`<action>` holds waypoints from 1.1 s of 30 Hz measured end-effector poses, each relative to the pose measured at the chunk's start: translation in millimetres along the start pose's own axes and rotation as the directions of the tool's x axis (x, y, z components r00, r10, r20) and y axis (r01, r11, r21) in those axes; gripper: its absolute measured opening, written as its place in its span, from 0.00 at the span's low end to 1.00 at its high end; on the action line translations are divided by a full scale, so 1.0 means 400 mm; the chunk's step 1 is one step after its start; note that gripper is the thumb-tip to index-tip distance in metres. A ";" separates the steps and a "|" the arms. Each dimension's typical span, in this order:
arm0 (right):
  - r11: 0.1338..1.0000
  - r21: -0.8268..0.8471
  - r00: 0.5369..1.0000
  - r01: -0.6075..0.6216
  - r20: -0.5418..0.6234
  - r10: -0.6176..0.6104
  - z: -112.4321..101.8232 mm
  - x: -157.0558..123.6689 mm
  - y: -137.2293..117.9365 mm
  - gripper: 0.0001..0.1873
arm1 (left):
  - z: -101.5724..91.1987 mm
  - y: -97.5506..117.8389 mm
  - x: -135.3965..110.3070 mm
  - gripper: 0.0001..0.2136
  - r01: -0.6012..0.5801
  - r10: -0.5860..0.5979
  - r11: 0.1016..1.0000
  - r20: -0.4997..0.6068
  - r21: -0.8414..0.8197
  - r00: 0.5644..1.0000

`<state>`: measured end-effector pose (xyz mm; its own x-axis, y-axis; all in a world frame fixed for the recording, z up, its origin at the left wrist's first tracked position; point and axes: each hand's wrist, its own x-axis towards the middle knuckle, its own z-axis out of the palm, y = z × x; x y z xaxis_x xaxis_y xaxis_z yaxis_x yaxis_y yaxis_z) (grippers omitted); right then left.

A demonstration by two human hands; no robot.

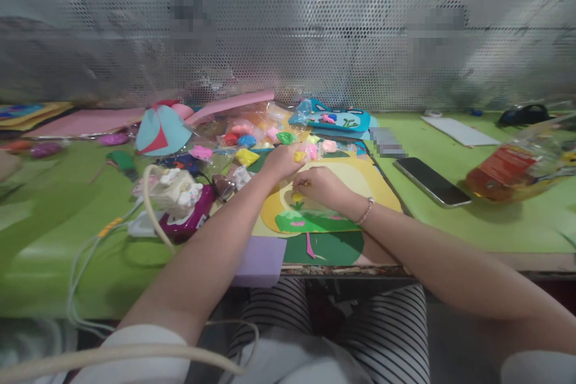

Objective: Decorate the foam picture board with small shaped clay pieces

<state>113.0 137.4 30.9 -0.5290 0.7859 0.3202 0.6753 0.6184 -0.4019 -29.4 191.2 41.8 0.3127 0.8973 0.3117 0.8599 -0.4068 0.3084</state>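
My left hand (283, 161) is closed around a small lump of yellow clay (299, 156), held just above the far edge of a picture board (360, 183). My right hand (317, 185) rests on that board with its fingers pinched together over a bit of yellow clay (297, 197) stuck on the picture. The board shows a yellow shape with a green clay strip (315, 222) and pink spots below my right hand. A beaded bracelet (365, 211) is on my right wrist.
Bags of coloured clay lumps (252, 135) lie behind the board. A black phone (432, 181) lies to the right, and a plastic bag with an orange label (517, 171) beyond it. A purple device with white charm and cable (180, 204) sits left. A perforated metal screen (288, 24) stands behind the green table (495, 222).
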 end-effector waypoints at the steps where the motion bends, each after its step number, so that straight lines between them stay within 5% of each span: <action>1: 1.000 -0.003 1.000 -0.002 0.003 0.002 -0.001 0.000 -0.001 0.12 | 0.000 0.000 0.000 0.17 0.005 -0.005 1.000 0.003 -0.003 1.000; 17: 1.000 -0.016 1.000 0.010 0.019 -0.010 -0.004 -0.007 -0.003 0.12 | -0.008 0.006 -0.004 0.17 0.010 -0.010 0.999 0.008 0.032 1.000; 33: 0.894 -0.286 0.938 0.345 0.129 -0.320 -0.057 -0.018 -0.004 0.16 | -0.007 -0.002 -0.005 0.15 -0.031 0.032 0.999 0.012 -0.037 0.999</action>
<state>127.5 130.6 48.9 -0.7792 0.5399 0.3182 0.5686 0.8226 -0.0033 -32.0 189.5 43.5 0.3446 0.8858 0.3108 0.8343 -0.4408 0.3311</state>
